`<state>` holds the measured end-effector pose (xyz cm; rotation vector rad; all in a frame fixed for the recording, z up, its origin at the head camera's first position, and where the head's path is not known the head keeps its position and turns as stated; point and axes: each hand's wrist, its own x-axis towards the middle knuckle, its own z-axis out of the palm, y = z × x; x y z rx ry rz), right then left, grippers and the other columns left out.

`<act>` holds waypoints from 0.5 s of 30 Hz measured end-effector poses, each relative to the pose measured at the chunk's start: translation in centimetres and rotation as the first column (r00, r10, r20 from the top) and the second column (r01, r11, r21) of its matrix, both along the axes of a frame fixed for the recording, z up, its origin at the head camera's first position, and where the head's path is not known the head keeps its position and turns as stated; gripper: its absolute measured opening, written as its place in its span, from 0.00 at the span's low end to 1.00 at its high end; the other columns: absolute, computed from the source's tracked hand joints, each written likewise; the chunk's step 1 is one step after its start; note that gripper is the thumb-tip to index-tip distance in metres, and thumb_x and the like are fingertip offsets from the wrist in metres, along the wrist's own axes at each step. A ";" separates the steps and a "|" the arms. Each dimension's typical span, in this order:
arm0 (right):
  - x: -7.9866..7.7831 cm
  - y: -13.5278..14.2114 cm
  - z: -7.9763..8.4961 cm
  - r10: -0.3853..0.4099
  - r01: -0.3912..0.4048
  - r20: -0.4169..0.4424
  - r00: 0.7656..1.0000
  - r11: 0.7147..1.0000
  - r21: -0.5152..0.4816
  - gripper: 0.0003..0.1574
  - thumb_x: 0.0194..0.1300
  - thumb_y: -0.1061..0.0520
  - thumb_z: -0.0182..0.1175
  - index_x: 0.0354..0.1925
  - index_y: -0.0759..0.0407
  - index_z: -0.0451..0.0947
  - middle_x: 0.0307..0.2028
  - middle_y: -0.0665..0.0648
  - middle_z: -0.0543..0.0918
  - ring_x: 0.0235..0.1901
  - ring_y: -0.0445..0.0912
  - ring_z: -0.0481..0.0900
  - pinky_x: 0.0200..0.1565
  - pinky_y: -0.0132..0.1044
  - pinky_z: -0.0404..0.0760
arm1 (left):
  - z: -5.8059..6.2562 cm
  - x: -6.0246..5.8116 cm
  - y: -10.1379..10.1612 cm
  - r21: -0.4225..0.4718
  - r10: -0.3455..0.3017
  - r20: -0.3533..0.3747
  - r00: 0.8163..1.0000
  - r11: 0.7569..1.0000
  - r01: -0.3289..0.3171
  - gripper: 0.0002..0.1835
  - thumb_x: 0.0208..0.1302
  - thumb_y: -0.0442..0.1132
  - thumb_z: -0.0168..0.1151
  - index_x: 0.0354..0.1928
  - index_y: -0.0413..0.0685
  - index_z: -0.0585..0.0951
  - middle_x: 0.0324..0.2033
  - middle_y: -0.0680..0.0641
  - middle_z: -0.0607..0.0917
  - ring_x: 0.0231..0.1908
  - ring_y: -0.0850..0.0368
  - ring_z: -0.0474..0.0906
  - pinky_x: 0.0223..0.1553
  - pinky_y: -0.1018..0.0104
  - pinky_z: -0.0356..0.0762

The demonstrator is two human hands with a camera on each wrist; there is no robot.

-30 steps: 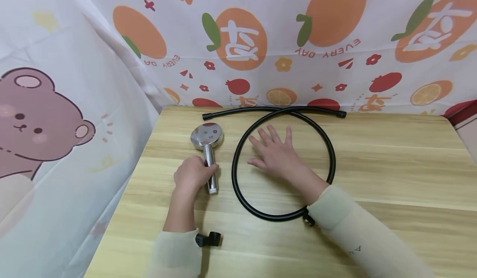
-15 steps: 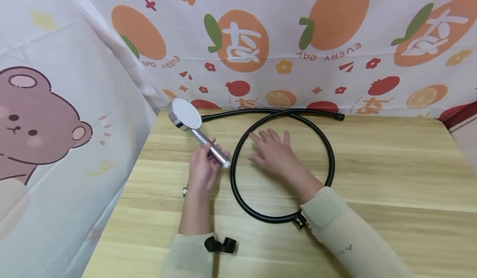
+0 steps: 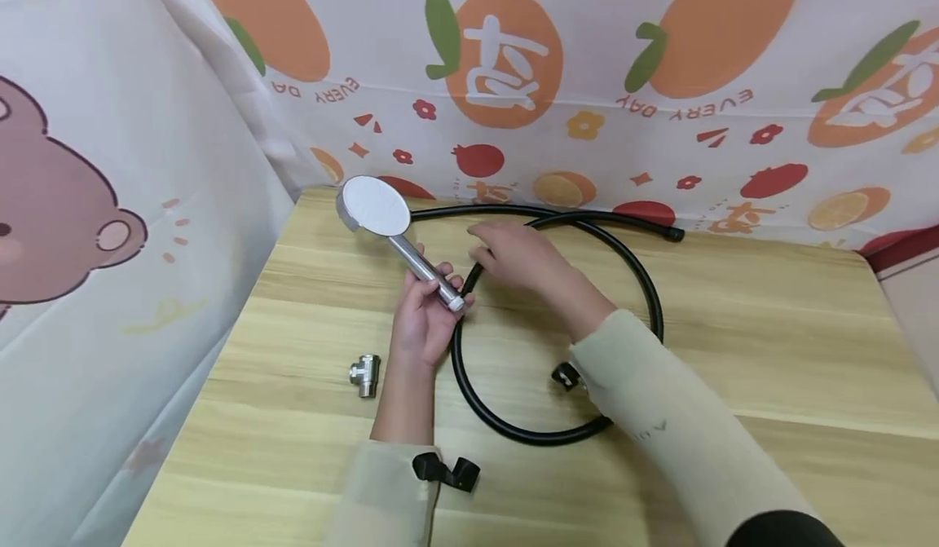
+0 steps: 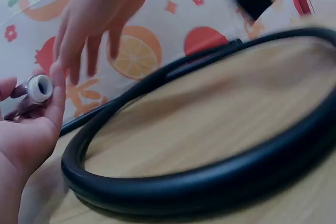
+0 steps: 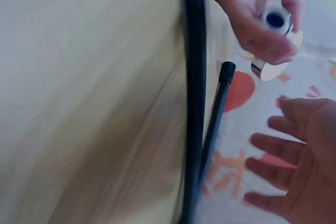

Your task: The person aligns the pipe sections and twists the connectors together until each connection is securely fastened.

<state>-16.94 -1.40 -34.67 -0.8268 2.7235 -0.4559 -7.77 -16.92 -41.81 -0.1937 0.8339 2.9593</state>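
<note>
My left hand (image 3: 421, 327) holds a chrome shower head (image 3: 374, 206) by its handle, fingers and thumb around the lower part. The white spray face is turned up, tilted toward the back left. In the left wrist view the open threaded end (image 4: 39, 88) of the handle points at the camera. Over the left side of the looped black hose (image 3: 546, 438), my right hand (image 3: 521, 255) hovers with nothing in it. Its fingers (image 5: 275, 148) are spread and relaxed in the right wrist view, apart from the shower head.
On the wooden table (image 3: 763, 327) a small chrome tee fitting (image 3: 365, 376) lies left of my left forearm. The hose's ends run along the back edge, by a fruit-print cloth (image 3: 587, 58). A bear-print cloth (image 3: 220, 229) hangs at the left.
My left hand has lifted the shower head off the table, turned its spray face up and brought it rightward. The tee fitting has come into view. My right hand has moved from inside the loop toward it.
</note>
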 end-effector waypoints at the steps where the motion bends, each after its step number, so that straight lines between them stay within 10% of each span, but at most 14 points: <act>1: -0.8 -0.6 -0.4 -0.009 0.010 0.026 1.000 0.999 -0.037 0.29 0.76 0.47 0.49 0.70 0.54 0.67 0.67 0.56 0.72 0.68 0.51 0.67 0.70 0.48 0.67 | 0.0 0.0 0.0 0.012 -0.002 -0.009 1.000 1.000 0.003 0.38 0.71 0.27 0.33 0.77 0.68 0.44 0.44 0.51 0.76 0.40 0.56 0.75 0.42 0.60 0.82; 5: -3.3 -2.8 -2.7 -0.030 0.044 0.098 0.995 0.988 -0.149 0.29 0.77 0.54 0.47 0.73 0.53 0.61 0.73 0.55 0.64 0.74 0.49 0.57 0.75 0.46 0.59 | 0.2 0.2 0.0 0.068 0.008 -0.026 1.000 0.998 -0.006 0.37 0.72 0.28 0.31 0.76 0.70 0.45 0.46 0.51 0.77 0.41 0.56 0.73 0.44 0.61 0.80; 10: -4.7 -4.9 -5.4 -0.065 0.090 0.152 0.986 0.983 -0.163 0.38 0.73 0.57 0.49 0.77 0.45 0.51 0.78 0.51 0.49 0.78 0.56 0.37 0.73 0.67 0.47 | 0.2 0.3 -0.1 0.063 0.019 -0.036 0.999 0.998 -0.017 0.38 0.71 0.28 0.32 0.77 0.70 0.46 0.47 0.51 0.76 0.41 0.57 0.73 0.44 0.61 0.80; 15: -4.3 -6.0 -6.6 -0.184 0.202 0.131 0.974 0.969 -0.140 0.39 0.68 0.50 0.58 0.74 0.37 0.58 0.69 0.57 0.62 0.74 0.57 0.47 0.70 0.72 0.47 | 0.1 0.1 -0.6 0.045 -0.023 -0.082 0.996 0.999 0.026 0.38 0.71 0.28 0.34 0.77 0.70 0.46 0.50 0.49 0.76 0.43 0.56 0.72 0.46 0.61 0.80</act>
